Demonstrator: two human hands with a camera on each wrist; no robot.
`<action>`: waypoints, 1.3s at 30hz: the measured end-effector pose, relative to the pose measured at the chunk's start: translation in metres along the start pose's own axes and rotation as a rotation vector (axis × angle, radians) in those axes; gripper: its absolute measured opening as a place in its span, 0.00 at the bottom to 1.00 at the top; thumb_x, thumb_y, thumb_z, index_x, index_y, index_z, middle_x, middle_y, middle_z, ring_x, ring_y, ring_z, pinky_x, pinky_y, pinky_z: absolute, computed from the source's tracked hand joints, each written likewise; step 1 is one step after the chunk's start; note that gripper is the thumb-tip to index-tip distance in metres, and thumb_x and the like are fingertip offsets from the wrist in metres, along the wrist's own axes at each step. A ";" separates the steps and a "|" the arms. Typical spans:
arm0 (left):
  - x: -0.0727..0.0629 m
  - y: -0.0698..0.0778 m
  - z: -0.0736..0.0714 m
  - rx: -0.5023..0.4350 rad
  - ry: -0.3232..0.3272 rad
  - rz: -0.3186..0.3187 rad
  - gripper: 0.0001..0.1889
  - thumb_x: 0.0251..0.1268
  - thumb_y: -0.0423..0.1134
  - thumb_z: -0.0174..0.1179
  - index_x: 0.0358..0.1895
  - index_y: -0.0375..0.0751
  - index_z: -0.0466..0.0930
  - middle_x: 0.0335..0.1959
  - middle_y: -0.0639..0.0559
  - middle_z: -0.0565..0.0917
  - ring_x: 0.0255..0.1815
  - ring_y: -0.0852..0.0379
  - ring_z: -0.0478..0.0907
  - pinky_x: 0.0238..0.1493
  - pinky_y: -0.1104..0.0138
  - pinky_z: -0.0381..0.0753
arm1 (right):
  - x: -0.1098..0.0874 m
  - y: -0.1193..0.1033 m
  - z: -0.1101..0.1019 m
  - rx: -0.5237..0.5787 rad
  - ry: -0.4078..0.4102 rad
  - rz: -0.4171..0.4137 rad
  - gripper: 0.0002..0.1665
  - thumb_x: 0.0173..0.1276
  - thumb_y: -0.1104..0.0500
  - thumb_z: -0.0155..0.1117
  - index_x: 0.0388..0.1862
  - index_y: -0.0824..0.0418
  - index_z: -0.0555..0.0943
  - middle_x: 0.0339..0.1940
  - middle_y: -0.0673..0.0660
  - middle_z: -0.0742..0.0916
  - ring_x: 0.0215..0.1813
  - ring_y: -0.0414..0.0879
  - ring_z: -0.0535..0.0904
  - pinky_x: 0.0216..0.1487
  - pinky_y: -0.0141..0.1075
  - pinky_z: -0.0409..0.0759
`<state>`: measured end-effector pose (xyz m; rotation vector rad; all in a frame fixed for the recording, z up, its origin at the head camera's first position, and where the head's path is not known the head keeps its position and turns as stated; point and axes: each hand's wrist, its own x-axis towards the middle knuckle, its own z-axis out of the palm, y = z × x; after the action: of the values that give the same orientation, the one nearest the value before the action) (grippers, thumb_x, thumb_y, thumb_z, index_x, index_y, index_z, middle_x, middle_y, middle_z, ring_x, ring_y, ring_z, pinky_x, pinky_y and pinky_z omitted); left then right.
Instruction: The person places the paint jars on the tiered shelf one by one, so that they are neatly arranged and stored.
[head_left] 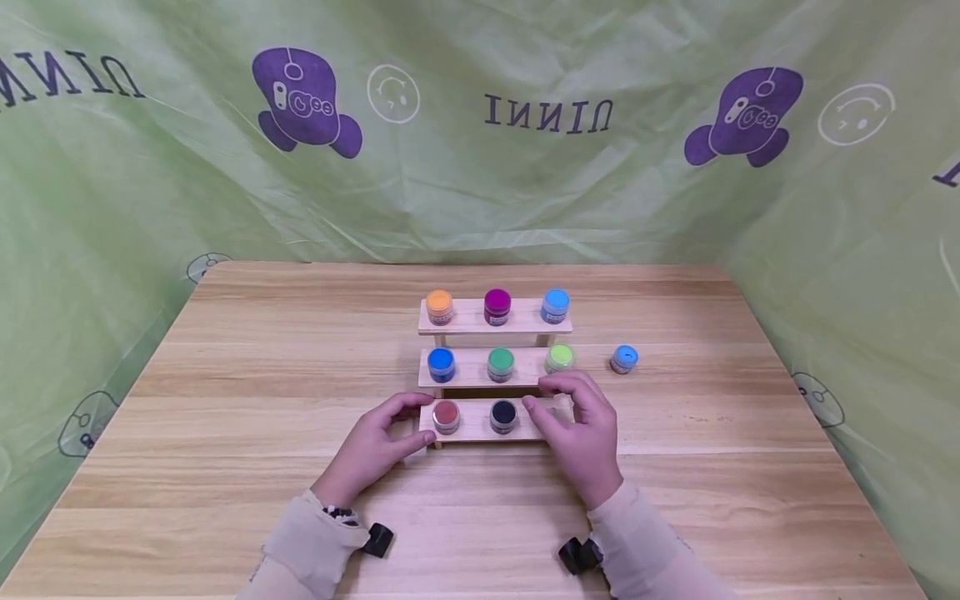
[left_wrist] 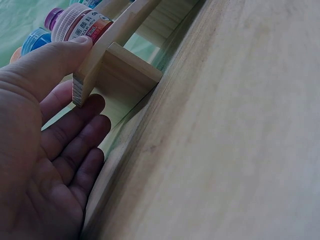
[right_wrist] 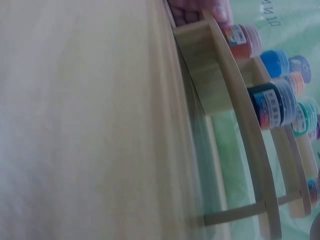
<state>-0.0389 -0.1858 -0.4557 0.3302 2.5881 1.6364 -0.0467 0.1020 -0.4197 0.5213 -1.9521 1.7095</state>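
Observation:
A three-step wooden stand (head_left: 472,432) holds small paint jars. My left hand (head_left: 378,442) pinches the left end of its lowest step, thumb on top beside the red-brown jar (left_wrist: 92,25), with the other fingers loosely bent below the board in the left wrist view. My right hand (head_left: 581,429) is over the right end of that step, fingers bent, with a gap between thumb and forefinger tips. A black jar (head_left: 503,416) stands left of its thumb. The right wrist view shows the step's right end (right_wrist: 270,220) without fingers on it.
Blue (head_left: 441,364), green (head_left: 500,364) and light green jars (head_left: 559,358) line the middle step. Orange (head_left: 439,307), purple (head_left: 497,307) and light blue jars (head_left: 555,306) line the top one. Another blue jar (head_left: 623,359) stands on the table, right of the stand. Green cloth (head_left: 480,200) hangs behind.

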 end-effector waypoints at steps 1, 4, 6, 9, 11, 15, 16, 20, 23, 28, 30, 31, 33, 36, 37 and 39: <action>0.000 0.000 0.000 0.002 0.002 0.004 0.24 0.58 0.44 0.75 0.59 0.52 0.80 0.57 0.58 0.83 0.59 0.57 0.77 0.66 0.58 0.73 | 0.001 0.001 -0.001 0.013 0.015 -0.014 0.15 0.54 0.79 0.73 0.41 0.73 0.82 0.42 0.63 0.84 0.49 0.46 0.81 0.59 0.34 0.80; 0.001 -0.001 0.001 0.010 0.009 0.017 0.24 0.58 0.44 0.74 0.59 0.50 0.81 0.56 0.56 0.83 0.58 0.56 0.78 0.65 0.57 0.73 | 0.004 0.003 -0.004 0.040 0.067 -0.058 0.15 0.53 0.82 0.71 0.40 0.74 0.83 0.40 0.66 0.85 0.48 0.48 0.82 0.59 0.35 0.80; 0.001 -0.001 0.001 0.015 0.012 0.024 0.24 0.58 0.44 0.74 0.59 0.49 0.81 0.55 0.56 0.83 0.57 0.55 0.78 0.64 0.56 0.74 | 0.006 0.005 -0.007 0.050 0.107 -0.089 0.15 0.53 0.83 0.70 0.40 0.74 0.83 0.39 0.69 0.85 0.48 0.50 0.83 0.57 0.35 0.81; 0.001 0.000 0.001 0.013 0.011 0.022 0.24 0.59 0.44 0.74 0.59 0.49 0.81 0.55 0.56 0.83 0.57 0.56 0.78 0.64 0.55 0.74 | 0.009 0.007 -0.011 0.053 0.165 -0.114 0.14 0.53 0.84 0.69 0.39 0.75 0.83 0.37 0.69 0.85 0.47 0.50 0.83 0.55 0.34 0.82; 0.001 0.000 0.001 0.010 0.009 0.020 0.24 0.59 0.44 0.74 0.59 0.49 0.81 0.55 0.56 0.83 0.57 0.56 0.78 0.65 0.55 0.74 | 0.012 0.009 -0.013 0.057 0.197 -0.124 0.13 0.52 0.84 0.68 0.38 0.78 0.81 0.37 0.67 0.85 0.46 0.50 0.83 0.54 0.33 0.82; 0.001 -0.001 0.001 0.013 0.008 0.018 0.24 0.59 0.44 0.74 0.59 0.49 0.81 0.56 0.55 0.83 0.58 0.55 0.78 0.65 0.54 0.73 | 0.016 0.011 -0.019 0.038 0.250 -0.120 0.12 0.53 0.83 0.68 0.38 0.80 0.80 0.38 0.64 0.85 0.46 0.48 0.82 0.53 0.34 0.82; 0.002 -0.001 0.000 0.014 0.008 0.015 0.24 0.59 0.44 0.74 0.59 0.50 0.81 0.56 0.56 0.83 0.58 0.55 0.78 0.65 0.54 0.73 | 0.017 0.012 -0.021 0.032 0.261 -0.116 0.12 0.54 0.83 0.68 0.38 0.81 0.80 0.38 0.65 0.85 0.46 0.48 0.81 0.53 0.34 0.82; 0.002 -0.003 0.000 0.017 0.006 0.022 0.25 0.59 0.44 0.74 0.59 0.49 0.80 0.56 0.55 0.83 0.58 0.54 0.79 0.65 0.55 0.74 | 0.022 0.017 -0.027 0.034 0.311 -0.105 0.13 0.54 0.83 0.68 0.39 0.80 0.80 0.38 0.70 0.83 0.46 0.50 0.80 0.53 0.35 0.81; 0.002 -0.003 0.000 0.015 0.005 0.026 0.24 0.59 0.43 0.74 0.60 0.49 0.80 0.57 0.54 0.83 0.59 0.53 0.79 0.65 0.55 0.74 | 0.026 0.024 -0.032 0.028 0.342 -0.083 0.14 0.53 0.83 0.69 0.40 0.80 0.81 0.38 0.70 0.83 0.46 0.49 0.80 0.53 0.35 0.80; 0.001 -0.002 0.000 0.021 0.004 0.016 0.24 0.60 0.44 0.73 0.60 0.49 0.80 0.57 0.55 0.83 0.59 0.54 0.79 0.64 0.56 0.74 | 0.028 0.031 -0.041 -0.041 0.344 0.006 0.16 0.55 0.80 0.71 0.43 0.77 0.81 0.41 0.66 0.84 0.46 0.46 0.80 0.54 0.32 0.80; 0.001 -0.001 0.000 0.025 0.002 0.014 0.24 0.60 0.44 0.74 0.60 0.49 0.80 0.57 0.55 0.83 0.59 0.54 0.78 0.64 0.57 0.74 | 0.030 0.032 -0.044 -0.067 0.330 0.050 0.17 0.56 0.78 0.71 0.45 0.76 0.81 0.43 0.65 0.84 0.46 0.45 0.80 0.55 0.32 0.80; 0.001 -0.001 0.000 0.026 0.001 0.012 0.25 0.59 0.44 0.74 0.60 0.49 0.80 0.57 0.55 0.83 0.59 0.54 0.78 0.64 0.57 0.74 | 0.030 0.033 -0.046 -0.080 0.322 0.072 0.17 0.57 0.77 0.72 0.46 0.75 0.81 0.43 0.64 0.84 0.47 0.45 0.80 0.55 0.32 0.79; 0.001 -0.001 0.000 0.029 0.000 0.009 0.25 0.59 0.44 0.74 0.60 0.49 0.80 0.57 0.55 0.83 0.59 0.54 0.78 0.64 0.57 0.74 | 0.032 0.035 -0.049 -0.098 0.310 0.112 0.18 0.58 0.75 0.73 0.48 0.74 0.81 0.45 0.63 0.85 0.48 0.45 0.80 0.57 0.32 0.79; 0.001 0.000 0.000 0.031 0.001 0.007 0.25 0.58 0.44 0.74 0.60 0.49 0.80 0.57 0.56 0.83 0.59 0.55 0.78 0.64 0.58 0.74 | 0.034 0.040 -0.055 -0.146 0.301 0.169 0.18 0.60 0.70 0.74 0.50 0.71 0.82 0.47 0.60 0.85 0.51 0.43 0.80 0.60 0.31 0.76; 0.001 0.000 0.000 0.032 0.002 0.004 0.25 0.58 0.44 0.74 0.60 0.50 0.80 0.57 0.56 0.83 0.59 0.55 0.78 0.64 0.58 0.74 | 0.035 0.042 -0.057 -0.161 0.300 0.186 0.19 0.61 0.69 0.74 0.50 0.70 0.82 0.48 0.58 0.85 0.52 0.43 0.80 0.61 0.31 0.76; 0.001 0.000 0.000 0.030 0.003 -0.001 0.25 0.58 0.44 0.74 0.59 0.50 0.80 0.57 0.57 0.83 0.58 0.56 0.78 0.64 0.58 0.74 | 0.035 0.047 -0.061 -0.184 0.307 0.218 0.18 0.62 0.67 0.74 0.51 0.68 0.82 0.49 0.56 0.86 0.52 0.42 0.80 0.61 0.31 0.75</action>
<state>-0.0393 -0.1852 -0.4554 0.3284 2.6172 1.6001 -0.0957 0.1701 -0.4311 -0.0223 -1.9658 1.6017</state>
